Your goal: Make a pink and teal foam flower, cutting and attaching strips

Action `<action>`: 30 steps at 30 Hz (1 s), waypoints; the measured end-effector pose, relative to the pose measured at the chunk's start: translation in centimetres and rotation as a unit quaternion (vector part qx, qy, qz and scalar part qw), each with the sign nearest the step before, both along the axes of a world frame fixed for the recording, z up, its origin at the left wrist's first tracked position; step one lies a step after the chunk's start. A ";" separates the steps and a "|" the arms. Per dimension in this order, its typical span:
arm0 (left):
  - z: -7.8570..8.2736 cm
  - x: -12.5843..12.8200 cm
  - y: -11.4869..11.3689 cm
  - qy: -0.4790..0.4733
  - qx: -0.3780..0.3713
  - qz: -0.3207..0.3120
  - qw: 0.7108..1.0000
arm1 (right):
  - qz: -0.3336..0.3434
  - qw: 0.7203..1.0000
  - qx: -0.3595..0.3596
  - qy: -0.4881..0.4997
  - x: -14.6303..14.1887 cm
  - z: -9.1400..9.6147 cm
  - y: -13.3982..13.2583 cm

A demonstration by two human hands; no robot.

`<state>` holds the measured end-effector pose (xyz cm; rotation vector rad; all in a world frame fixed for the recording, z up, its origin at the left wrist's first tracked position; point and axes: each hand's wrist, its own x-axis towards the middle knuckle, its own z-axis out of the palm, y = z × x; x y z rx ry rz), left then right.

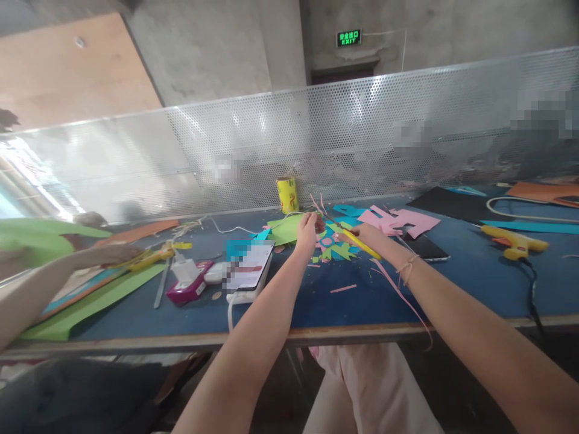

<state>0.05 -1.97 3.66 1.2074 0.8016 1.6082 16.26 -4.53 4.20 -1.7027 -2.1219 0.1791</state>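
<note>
Over the middle of the table, my left hand (308, 228) is closed in a pinch on thin pink paper strips (315, 204), whose ends stick up above the fingers. Just to its right, my right hand (371, 236) grips scissors with yellow handles (362, 245); the blades point up and left toward the strips. Whether the blades touch the paper, I cannot tell. Beneath both hands lie green and blue paper cut-outs (341, 249). Cut pink paper (418, 222) spreads behind my right hand, and a long pink strip (398, 286) trails past that wrist over the table edge.
A phone (251, 265) rests on a white box left of my arm, near a purple box (190, 288). At far left, another person's hand (108, 256) is at a yellow tool. A yellow glue gun (515, 241) lies right; a yellow roll (287, 194) stands behind.
</note>
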 end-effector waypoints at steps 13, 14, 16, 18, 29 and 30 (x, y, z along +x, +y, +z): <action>0.2 0.6 -0.6 0.037 0.033 0.031 0.998 | 0.008 0.997 -0.061 0.048 -0.4 0.4 -0.7; 0.2 0.5 -0.6 0.037 0.034 0.033 0.998 | 0.006 0.996 -0.067 0.050 -0.4 0.4 -0.7; 0.2 0.5 -0.6 0.040 0.031 0.040 0.998 | 0.003 0.995 -0.079 0.053 -0.4 0.4 -0.6; 0.1 0.5 -0.5 0.045 0.027 0.042 0.998 | -0.002 0.995 -0.086 0.053 -0.5 0.4 -0.5; 0.1 0.3 -0.4 0.049 0.026 0.040 0.998 | 0.016 0.992 -0.093 0.081 -0.5 0.7 -1.0; 0.1 0.3 -0.4 0.052 0.028 0.041 0.997 | 0.022 0.992 -0.094 0.085 -0.5 0.7 -1.0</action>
